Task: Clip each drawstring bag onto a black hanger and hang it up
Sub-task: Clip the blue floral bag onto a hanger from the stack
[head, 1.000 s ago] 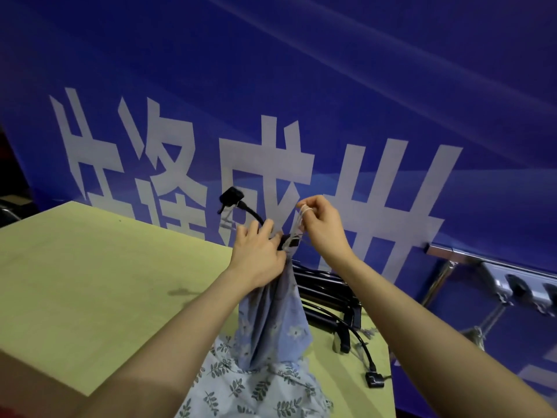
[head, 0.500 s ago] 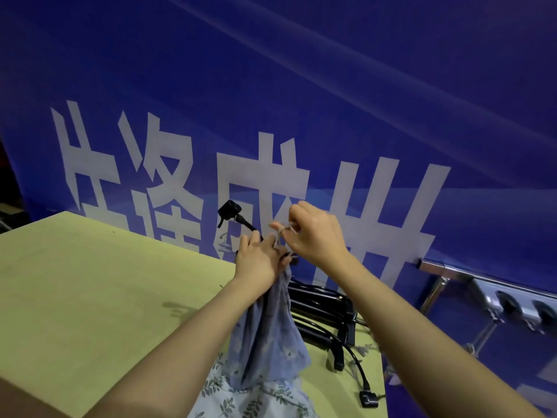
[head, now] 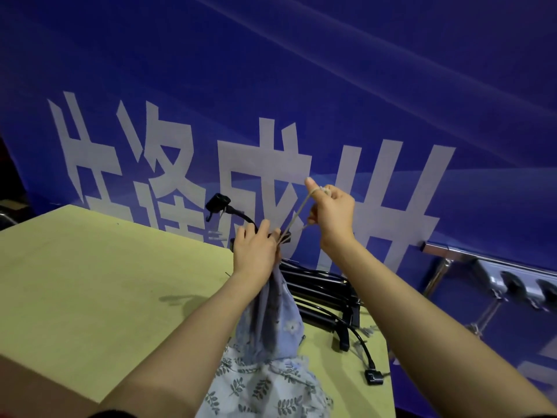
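My left hand [head: 256, 251] grips the gathered neck of a pale blue flowered drawstring bag [head: 271, 321] together with a black hanger [head: 241, 217], whose clip end [head: 217, 203] sticks up to the left. The bag hangs down from that fist above the table. My right hand [head: 333, 211], up and to the right, pinches the bag's pale drawstring [head: 297, 214], pulled taut from the bag's neck over my raised finger. Whether the bag is clipped to the hanger is hidden by my left hand.
A pile of leaf-print bags [head: 265, 387] lies at the near table edge. A stack of black hangers [head: 322, 294] rests on the yellow table [head: 90, 282] to the right. A metal rail with hooks [head: 497, 273] runs along the blue banner wall [head: 301, 86] at right.
My right hand has risen up and to the right, drawing the drawstring taut away from the bag's neck. My left hand stays gripping the bag and hanger.
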{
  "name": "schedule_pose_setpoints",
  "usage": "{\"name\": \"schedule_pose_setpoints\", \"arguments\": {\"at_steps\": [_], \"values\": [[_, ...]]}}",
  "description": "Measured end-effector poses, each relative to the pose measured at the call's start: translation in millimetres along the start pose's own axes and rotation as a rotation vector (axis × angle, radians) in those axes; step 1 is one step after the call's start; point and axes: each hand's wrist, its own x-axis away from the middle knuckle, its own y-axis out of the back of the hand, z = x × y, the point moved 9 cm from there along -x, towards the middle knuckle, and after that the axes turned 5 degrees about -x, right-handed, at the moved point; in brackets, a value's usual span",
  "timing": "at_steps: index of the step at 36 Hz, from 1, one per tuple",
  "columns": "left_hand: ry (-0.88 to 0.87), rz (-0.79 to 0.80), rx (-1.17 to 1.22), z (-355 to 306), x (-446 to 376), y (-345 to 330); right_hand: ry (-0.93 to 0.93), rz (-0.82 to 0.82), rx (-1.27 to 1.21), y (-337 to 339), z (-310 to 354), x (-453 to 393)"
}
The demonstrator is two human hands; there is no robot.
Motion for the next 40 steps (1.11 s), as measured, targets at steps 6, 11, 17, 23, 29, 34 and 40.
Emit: {"name": "schedule_pose_setpoints", "arguments": {"at_steps": [6,11,17,23,29,34,40], "values": [[-0.024,0.012,-0.042,-2.6,-1.4,-6.5,0.402,0.192,0.491,-12.9,39.4,-1.4],[-0.017,0.04,-0.044,-6.9,-4.7,-9.4,0.46,0.244,0.71,-22.6,39.6,4.3],[0.008,0.041,-0.049,-1.4,-5.4,-8.3,0.24,0.061,0.33,8.0,23.7,4.6],[-0.016,0.045,-0.069,-9.8,-18.5,5.8,0.17,-0.031,0.176,26.2,30.3,-6.2],[-0.005,-0.007,-0.066,-23.9,-32.2,37.7,0.193,-0.091,0.055,44.3,57.9,-15.9],[0.017,-0.04,-0.055,-54.2,-26.1,59.9,0.205,-0.046,0.045,68.0,79.9,-20.3],[0.055,-0.048,-0.053,-102.5,-8.7,79.5,0.154,-0.067,0.031,120.7,98.8,-20.5]]}}
